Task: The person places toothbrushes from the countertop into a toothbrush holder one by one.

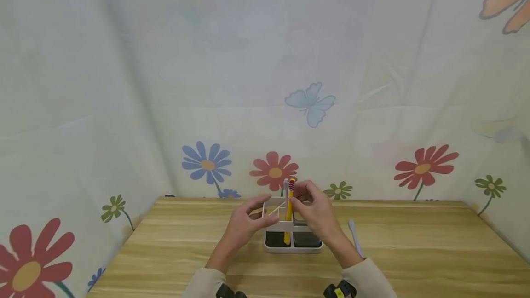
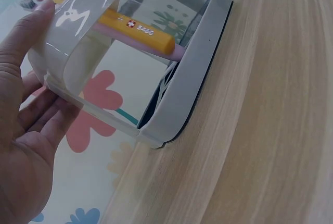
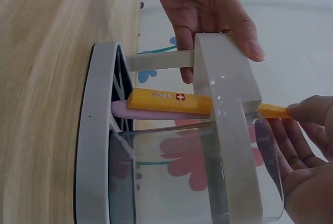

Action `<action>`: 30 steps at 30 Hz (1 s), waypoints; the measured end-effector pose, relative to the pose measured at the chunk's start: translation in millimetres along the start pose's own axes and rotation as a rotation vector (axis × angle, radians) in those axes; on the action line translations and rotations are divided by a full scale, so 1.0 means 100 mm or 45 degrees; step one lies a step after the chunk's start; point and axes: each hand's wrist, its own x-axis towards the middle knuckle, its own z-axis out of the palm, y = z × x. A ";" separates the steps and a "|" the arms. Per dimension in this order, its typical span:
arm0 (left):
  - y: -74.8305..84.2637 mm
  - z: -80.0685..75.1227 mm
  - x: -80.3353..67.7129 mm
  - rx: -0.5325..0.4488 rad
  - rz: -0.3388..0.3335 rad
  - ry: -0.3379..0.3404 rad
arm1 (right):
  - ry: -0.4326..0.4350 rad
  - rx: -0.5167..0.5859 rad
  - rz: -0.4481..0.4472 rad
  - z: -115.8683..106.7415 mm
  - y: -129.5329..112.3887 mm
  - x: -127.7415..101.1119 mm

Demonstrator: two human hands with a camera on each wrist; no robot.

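A white toothbrush holder [image 1: 293, 250] with a dark base stands on the table between the hands. My left hand [image 1: 242, 222] grips the left side of its upper frame, thumb in front and fingers behind. With thumb and fingertips, my right hand [image 1: 318, 211] pinches a yellow toothbrush [image 3: 169, 102] near its head. This brush passes upright through the upper frame, its handle end close over the base. Right beside it a pink toothbrush [image 3: 120, 110] stands in the holder, partly covered by the yellow one. A clear cup [image 3: 171, 169] fills the holder's right side.
A light purple toothbrush [image 1: 354, 234] lies on the wooden table [image 1: 418, 243] to the right, its lower part behind my right wrist. Behind the table hangs a pale curtain [image 1: 240, 82] printed with flowers and butterflies.
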 end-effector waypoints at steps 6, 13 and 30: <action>-0.01 0.00 0.00 -0.018 0.018 0.006 | -0.016 -0.029 0.013 0.01 0.03 -0.01; 0.00 0.00 -0.01 -0.054 0.018 -0.001 | -0.019 -0.066 0.041 0.01 0.05 0.00; 0.03 0.00 -0.02 -0.050 0.010 -0.004 | -0.053 -0.065 0.082 -0.02 0.04 -0.01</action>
